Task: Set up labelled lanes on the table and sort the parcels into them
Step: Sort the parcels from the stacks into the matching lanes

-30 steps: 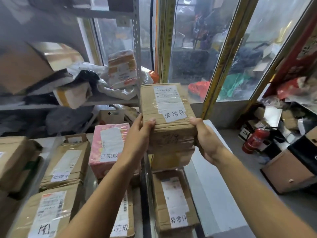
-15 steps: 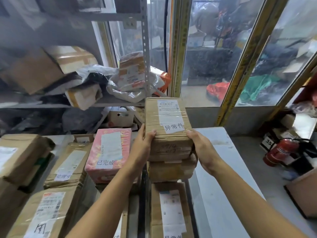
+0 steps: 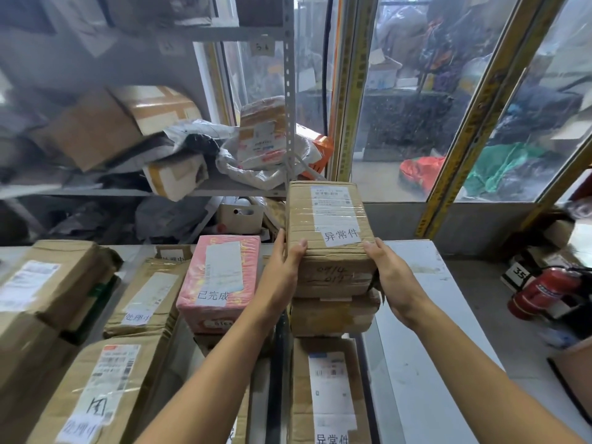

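Brown cardboard under stretched clear tape: that is what both hands clamp on. The left hand (image 3: 286, 265) has its thumb over the near top edge and fingers down the left side of the top parcel (image 3: 330, 238); the right hand (image 3: 389, 277) mirrors it, its grip wrapped round the right near corner. The parcel sits on, or just above, a second box (image 3: 334, 314) in the lane of parcels tagged 异常件, at the far end of the desk (image 3: 426, 363).

It looks stiff and boxy, so a two-sided squeeze at the short end should hold. The tape may be slick, and the dented edges suggest soft board, so I would press on corners, not panel middles. Weight cannot be told. Left of it stands a pink parcel (image 3: 221, 280) labelled 已完成.
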`<state>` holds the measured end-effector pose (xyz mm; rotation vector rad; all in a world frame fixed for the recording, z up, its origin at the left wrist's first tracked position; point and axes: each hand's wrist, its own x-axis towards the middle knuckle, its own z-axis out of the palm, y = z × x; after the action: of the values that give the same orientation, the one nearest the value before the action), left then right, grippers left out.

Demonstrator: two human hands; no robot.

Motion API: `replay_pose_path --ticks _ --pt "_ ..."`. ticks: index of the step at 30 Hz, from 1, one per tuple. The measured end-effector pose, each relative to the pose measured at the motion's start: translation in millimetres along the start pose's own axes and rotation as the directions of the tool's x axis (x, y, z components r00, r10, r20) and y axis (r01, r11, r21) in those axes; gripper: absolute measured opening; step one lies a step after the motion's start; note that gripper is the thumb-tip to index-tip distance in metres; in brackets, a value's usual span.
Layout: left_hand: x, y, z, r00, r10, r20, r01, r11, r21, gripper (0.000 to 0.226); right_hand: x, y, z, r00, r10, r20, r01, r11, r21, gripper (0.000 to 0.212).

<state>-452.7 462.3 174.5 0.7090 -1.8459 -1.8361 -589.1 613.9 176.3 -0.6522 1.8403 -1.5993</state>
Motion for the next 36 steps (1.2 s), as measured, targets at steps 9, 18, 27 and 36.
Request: replay_pose_path --ticks 9,18,27,36 --pt "-12.0 14.9 1.2 0.995 0.030 -0.092 -0.015 0.988 0.155 0.091 -11.6 -12.1 -1.2 0.978 -0.106 -0.178 0.039 0.937 -0.347 0.088" --pt "-38.2 31.0 -37.8 0.930 0.299 -0.213 -0.175 0.871 0.458 0.053 -41.3 -51.4 55.4 0.857 -0.509 -0.080 0.387 0.739 -0.552 0.070" --pt "-99.2 33.3 -169.9 0.858 0.365 -0.362 -0.164 0.862 0.480 0.054 -68.0 -71.1 199.5 0.843 -0.514 0.159 0.521 0.706 -0.480 0.058" --pt "-178.9 27.7 -353.7 0.805 0.336 -0.489 -0.080 0.878 0.472 0.058 -85.4 -81.2 403.3 0.791 -0.530 0.306 0.612 0.690 -0.387 0.060"
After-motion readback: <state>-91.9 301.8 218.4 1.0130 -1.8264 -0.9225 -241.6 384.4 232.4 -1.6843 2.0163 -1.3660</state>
